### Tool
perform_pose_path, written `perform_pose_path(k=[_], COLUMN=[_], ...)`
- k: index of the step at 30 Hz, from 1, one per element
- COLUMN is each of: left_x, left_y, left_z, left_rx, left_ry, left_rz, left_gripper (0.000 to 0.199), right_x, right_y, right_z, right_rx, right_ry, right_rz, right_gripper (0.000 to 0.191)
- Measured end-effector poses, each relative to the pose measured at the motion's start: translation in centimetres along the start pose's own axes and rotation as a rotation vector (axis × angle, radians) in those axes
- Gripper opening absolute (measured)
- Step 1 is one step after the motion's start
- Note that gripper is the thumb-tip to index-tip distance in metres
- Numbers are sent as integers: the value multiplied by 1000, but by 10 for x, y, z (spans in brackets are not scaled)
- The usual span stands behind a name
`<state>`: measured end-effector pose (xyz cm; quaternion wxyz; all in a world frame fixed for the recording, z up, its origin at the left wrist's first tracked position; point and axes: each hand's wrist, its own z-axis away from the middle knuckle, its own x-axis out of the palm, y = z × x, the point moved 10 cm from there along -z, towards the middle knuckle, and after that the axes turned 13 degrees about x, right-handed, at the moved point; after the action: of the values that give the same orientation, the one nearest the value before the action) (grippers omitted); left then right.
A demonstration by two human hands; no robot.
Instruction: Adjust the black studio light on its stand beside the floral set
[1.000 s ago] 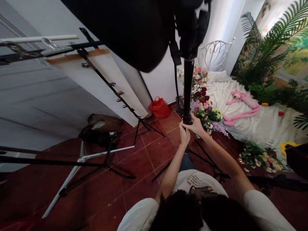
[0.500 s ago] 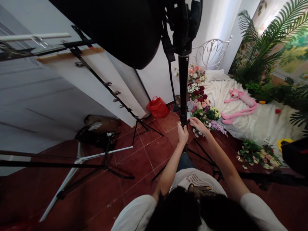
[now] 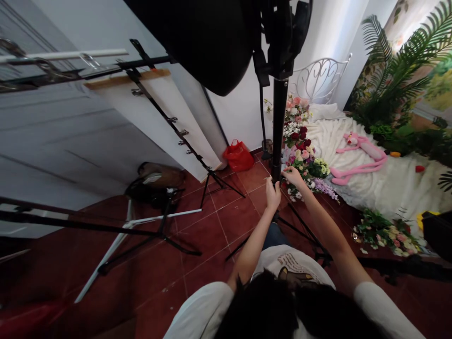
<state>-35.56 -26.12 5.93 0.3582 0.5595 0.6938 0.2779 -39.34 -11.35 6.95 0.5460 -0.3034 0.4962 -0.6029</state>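
A black light stand [image 3: 278, 122] rises upright in front of me, with a large black lamp hood [image 3: 215, 42] at its top. My left hand [image 3: 272, 194] is closed around the stand's pole at a collar low on the column. On the pole's right side, at the same height, my right hand [image 3: 294, 178] pinches with bent fingers at what looks like the collar's knob, mostly hidden by the fingertips. Below my hands the stand's dark legs [image 3: 300, 221] spread over the floor.
Left stand a backdrop frame with clamps [image 3: 169, 120] and a white-legged stand [image 3: 106, 263]. A red plastic bag [image 3: 239, 156] sits by the wall. Flowers [image 3: 300, 136] edge a white-draped bed [image 3: 325, 141] with a pink plush toy [image 3: 369, 148]. Another black stand [image 3: 399, 266] lies right.
The view has swung slightly left, so everything sits farther right in the picture. Both hands keep their places at the stand's collar; the right fingers have shifted slightly.
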Motion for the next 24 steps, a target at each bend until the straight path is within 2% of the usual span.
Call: perform_pose_path(k=[2, 4, 6, 8, 9, 11, 13, 15, 18, 21, 24], left_x=[-3, -7, -9, -7, -1, 21, 53, 91, 154, 214, 257], left_y=[-1, -9, -26, -49, -62, -77, -74, -54, -4, 63, 138], left_z=[8, 27, 56, 93, 113, 146, 166, 172, 172, 179, 201], left_rx=[0, -24, -96, -228, -313, -425, -433, -368, -232, -88, 71], left_ry=[-13, -27, -41, -71, -99, -211, -351, -479, -673, -875, -1080], left_rz=[-19, -62, -126, -173, -174, -140, -75, 0, 139, 329, 543], left_gripper=[49, 50, 52, 53, 53, 49, 42, 35, 27, 28, 32], right_x=[-3, -13, -31, -56, -70, -98, -124, -147, -174, -191, -198], right_y=[17, 41, 78, 120, 140, 182, 219, 250, 278, 286, 287], right_z=[13, 32, 52, 76, 89, 117, 148, 182, 238, 292, 336], right_rx=[36, 75, 160, 249, 273, 328, 357, 375, 373, 320, 278], right_ry=[-66, -115, -102, -52, -13, 73, 167, 270, 445, 600, 717], right_rz=[-136, -223, -259, -322, -359, -424, -495, -566, -658, -741, -864], right_gripper=[35, 41, 45, 44, 43, 43, 42, 40, 35, 31, 30])
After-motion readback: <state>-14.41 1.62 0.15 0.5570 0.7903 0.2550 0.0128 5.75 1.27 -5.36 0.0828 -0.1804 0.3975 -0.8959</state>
